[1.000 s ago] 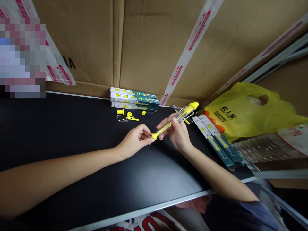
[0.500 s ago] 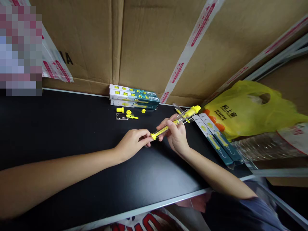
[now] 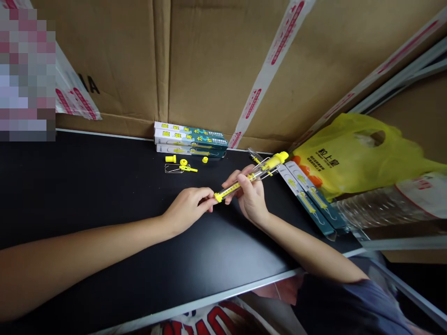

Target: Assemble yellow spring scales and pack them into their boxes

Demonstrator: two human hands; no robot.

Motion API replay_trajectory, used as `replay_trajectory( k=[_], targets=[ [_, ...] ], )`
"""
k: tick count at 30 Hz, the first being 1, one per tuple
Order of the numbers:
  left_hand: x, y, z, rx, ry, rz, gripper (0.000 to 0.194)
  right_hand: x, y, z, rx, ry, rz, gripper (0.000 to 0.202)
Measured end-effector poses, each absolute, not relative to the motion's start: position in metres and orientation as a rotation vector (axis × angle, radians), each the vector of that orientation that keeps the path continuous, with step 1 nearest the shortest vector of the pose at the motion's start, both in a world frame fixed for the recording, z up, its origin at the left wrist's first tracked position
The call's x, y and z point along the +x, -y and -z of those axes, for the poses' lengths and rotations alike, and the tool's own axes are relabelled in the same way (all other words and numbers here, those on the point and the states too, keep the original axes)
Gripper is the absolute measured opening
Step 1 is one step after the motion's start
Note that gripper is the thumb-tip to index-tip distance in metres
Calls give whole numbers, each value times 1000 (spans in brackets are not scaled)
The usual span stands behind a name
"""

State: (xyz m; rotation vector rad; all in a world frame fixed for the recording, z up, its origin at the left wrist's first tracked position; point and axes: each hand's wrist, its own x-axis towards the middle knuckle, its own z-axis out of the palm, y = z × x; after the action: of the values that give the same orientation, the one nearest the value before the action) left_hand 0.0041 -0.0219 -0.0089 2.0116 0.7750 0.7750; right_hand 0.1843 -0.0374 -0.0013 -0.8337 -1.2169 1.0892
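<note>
A spring scale with a clear tube, yellow scale strip and yellow end caps slants up to the right above the black table. My right hand is closed around its tube, thumb on top. My left hand pinches at the lower yellow end; what lies between those fingertips is hidden. Wire loops stick out beside the upper end. On the table beyond my hands lie a yellow cap, a yellow ring, a small yellow plug and a yellow piece with a wire hook.
Stacked spring scale boxes stand against a large cardboard box at the back. More boxes lie at right, beside a yellow plastic bag and a clear bottle. A metal edge runs along the table's front.
The view has shifted slightly, moving everything a little left in the picture. A bit of wire under my left fingertips no longer shows. Both hands keep their grips.
</note>
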Motion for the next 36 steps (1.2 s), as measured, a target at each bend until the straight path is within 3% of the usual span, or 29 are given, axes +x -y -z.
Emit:
replay_trajectory(
  k=[4, 8, 17, 25, 32, 36],
  targets=[
    [4, 20, 8, 2097, -814, -810, 22, 189, 27, -1, -864, 1151, -1261, 33],
    [4, 20, 10, 1970, -806, -800, 9, 196, 17, -1, -904, 1025, -1359, 37],
    [4, 24, 12, 2152, -640, -787, 3, 214, 2, -3, -944, 920, -1337, 25],
    [4, 25, 9, 2080, -460, -774, 15, 225, -4, -4, -937, 884, -1228, 22],
    [2, 24, 6, 2025, -351, -662, 19, 218, 2, -6, -923, 938, -1269, 39],
    [3, 22, 6, 1842, -451, -602, 22, 225, 0, -8, -975, 976, -1197, 30]
  ],
)
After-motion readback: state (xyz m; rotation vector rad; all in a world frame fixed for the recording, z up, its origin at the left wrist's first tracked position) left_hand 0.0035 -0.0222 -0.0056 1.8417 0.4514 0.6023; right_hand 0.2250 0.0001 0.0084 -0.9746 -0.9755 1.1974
